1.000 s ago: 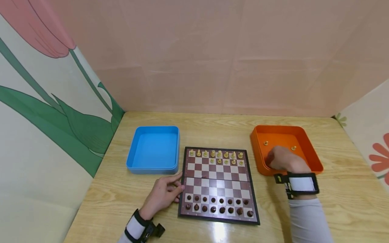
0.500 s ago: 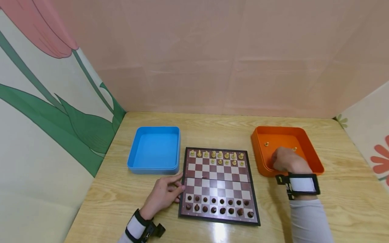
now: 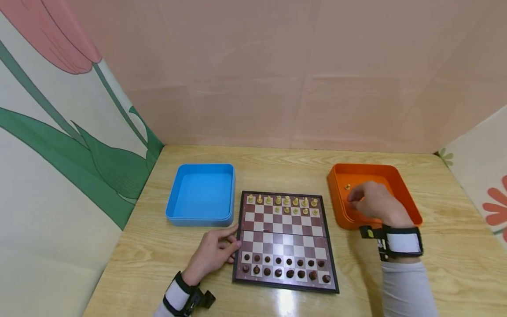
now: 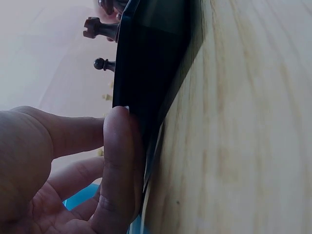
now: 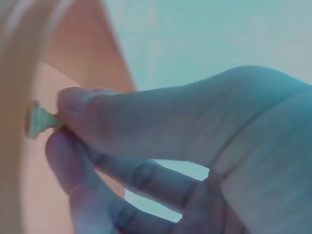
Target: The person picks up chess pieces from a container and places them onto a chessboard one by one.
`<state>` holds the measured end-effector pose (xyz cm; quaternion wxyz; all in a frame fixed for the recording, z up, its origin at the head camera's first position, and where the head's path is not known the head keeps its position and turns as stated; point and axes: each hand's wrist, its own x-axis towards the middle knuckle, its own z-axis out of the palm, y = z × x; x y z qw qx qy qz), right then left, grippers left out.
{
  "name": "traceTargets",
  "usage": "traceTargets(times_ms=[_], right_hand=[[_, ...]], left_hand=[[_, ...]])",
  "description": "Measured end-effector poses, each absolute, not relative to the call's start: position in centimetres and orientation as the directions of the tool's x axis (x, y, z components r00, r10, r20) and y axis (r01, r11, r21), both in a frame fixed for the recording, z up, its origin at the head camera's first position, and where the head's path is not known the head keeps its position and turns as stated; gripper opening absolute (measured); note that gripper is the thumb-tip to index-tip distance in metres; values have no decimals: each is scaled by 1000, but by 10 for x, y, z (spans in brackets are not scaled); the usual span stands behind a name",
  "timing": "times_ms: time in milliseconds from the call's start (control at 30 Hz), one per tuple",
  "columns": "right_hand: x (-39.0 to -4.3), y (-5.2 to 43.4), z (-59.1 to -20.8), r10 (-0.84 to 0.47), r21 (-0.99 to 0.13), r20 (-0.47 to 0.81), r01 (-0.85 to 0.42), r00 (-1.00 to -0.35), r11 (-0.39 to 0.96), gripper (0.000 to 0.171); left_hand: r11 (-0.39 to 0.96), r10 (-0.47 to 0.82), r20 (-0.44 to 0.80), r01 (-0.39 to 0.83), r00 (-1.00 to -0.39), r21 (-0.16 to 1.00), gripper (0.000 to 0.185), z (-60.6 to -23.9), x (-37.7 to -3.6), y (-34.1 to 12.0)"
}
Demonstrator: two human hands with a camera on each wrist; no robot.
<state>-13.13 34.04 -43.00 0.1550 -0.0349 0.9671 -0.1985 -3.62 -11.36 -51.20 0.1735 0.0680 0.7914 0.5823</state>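
Observation:
My left hand [image 3: 214, 253] touches the left edge of the chessboard [image 3: 273, 228] with fingertips and thumb. In the left wrist view the fingers [image 4: 118, 156] lie against the board's dark side. Dark chess pieces [image 3: 278, 273] fill two rows nearest me. Pale pieces [image 3: 286, 200] stand in a full far row, with several pale pawns [image 3: 295, 211] ahead of them toward the right. Over the orange tray [image 3: 376, 171] my right hand [image 3: 376, 202] pinches a small pale pawn [image 5: 41, 119] between thumb and finger, its base showing. Another pale piece [image 3: 347, 187] lies in that tray.
A blue tray [image 3: 200, 216] stands left of the board. All of it rests on a wood-grain table [image 3: 277, 169], with a pinkish cloth [image 3: 293, 97] hanging behind and patterned panels at both sides.
My right hand has risen a little from the orange tray's floor and its fingers have lifted, now with a pawn between them. The left hand and the board stay put.

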Motion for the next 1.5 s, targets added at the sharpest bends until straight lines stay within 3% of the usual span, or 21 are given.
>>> traceTargets(times_ms=[267, 933, 1500], right_hand=[[-130, 329, -416, -182, -455, -115, -111, -977, 884, 5], [-119, 284, -388, -293, -453, 125, -317, -948, 833, 13], [-112, 229, -381, -379, -483, 183, -418, -907, 769, 15]], left_hand=[[320, 305, -189, -87, -933, 944, 57, -512, -40, -116], [310, 307, -187, -88, -933, 947, 56, -513, -44, -114], [327, 319, -202, -93, -926, 940, 56, -516, -40, -114]])
